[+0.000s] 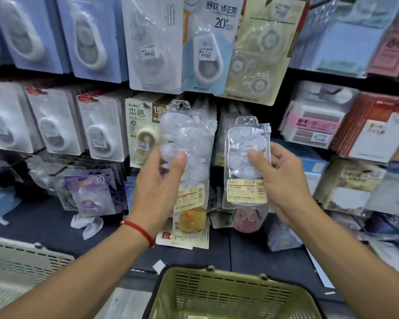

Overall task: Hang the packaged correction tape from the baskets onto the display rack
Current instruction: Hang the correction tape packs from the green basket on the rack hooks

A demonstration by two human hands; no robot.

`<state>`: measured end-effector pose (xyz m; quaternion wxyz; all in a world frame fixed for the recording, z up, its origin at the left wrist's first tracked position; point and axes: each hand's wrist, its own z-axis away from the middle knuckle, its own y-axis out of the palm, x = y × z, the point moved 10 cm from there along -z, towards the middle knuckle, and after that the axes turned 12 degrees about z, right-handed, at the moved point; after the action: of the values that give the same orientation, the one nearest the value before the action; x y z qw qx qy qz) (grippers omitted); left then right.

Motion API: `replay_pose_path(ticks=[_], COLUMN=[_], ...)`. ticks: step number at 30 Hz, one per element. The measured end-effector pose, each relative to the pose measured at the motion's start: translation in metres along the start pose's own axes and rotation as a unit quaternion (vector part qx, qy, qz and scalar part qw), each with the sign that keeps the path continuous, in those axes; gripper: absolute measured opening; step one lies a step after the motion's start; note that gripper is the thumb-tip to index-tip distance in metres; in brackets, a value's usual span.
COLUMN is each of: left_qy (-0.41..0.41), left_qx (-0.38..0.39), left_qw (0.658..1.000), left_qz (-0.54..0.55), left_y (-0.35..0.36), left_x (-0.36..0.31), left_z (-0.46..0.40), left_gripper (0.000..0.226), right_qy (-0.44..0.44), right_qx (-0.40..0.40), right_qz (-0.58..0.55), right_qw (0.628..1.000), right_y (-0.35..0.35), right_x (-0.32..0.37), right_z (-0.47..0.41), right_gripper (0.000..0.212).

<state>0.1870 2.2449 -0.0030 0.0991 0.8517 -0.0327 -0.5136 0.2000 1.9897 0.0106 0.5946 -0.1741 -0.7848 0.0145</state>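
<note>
Clear packets at frame centre: my left hand (158,180) grips one packet (189,157), my right hand (283,178) another (247,162); yellow labels unreadable.

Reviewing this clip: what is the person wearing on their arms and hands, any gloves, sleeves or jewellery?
Both forearms are bare, with no sleeve reaching into view, and there are no gloves. The left hand has a thin red cord bracelet around the wrist. The right hand and its wrist carry no watch, ring or band that can be seen.
</note>
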Motion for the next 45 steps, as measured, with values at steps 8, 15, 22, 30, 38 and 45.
replay_pose_path(ticks=[8, 15, 22, 30, 38, 45], left_qy=[0.002, -0.061, -0.11, -0.098, -0.086, -0.087], left_qx=[-0.021, 0.006, 0.021, -0.015, -0.023, -0.015], left_qw=[1.0, 0.995, 0.983, 0.992, 0.994, 0.994], left_qz=[0.015, 0.079, 0.144, 0.082, 0.06, 0.056], left_y=[-0.007, 0.006, 0.025, 0.009, 0.007, 0.007], left_x=[0.001, 0.015, 0.027, 0.033, 0.027, 0.025], left_z=[-0.003, -0.001, 0.003, -0.001, -0.001, -0.001], left_gripper=[0.013, 0.022, 0.043, 0.014, 0.015, 0.032], right_qy=[0.043, -0.073, -0.056, 0.021, 0.04, 0.043], right_qx=[-0.016, -0.009, 0.086, -0.039, -0.015, 0.023], right_qz=[-0.015, 0.218, 0.119, 0.021, 0.002, -0.009], right_qw=[0.999, 0.973, 0.987, 0.999, 0.999, 0.999], right_y=[0.001, 0.016, 0.049, 0.004, 0.006, 0.004], right_x=[-0.003, 0.009, -0.008, -0.014, -0.013, -0.01], right_z=[-0.002, 0.01, 0.024, 0.016, 0.017, 0.012], right_gripper=[0.016, 0.016, 0.015, 0.018, 0.027, 0.018])
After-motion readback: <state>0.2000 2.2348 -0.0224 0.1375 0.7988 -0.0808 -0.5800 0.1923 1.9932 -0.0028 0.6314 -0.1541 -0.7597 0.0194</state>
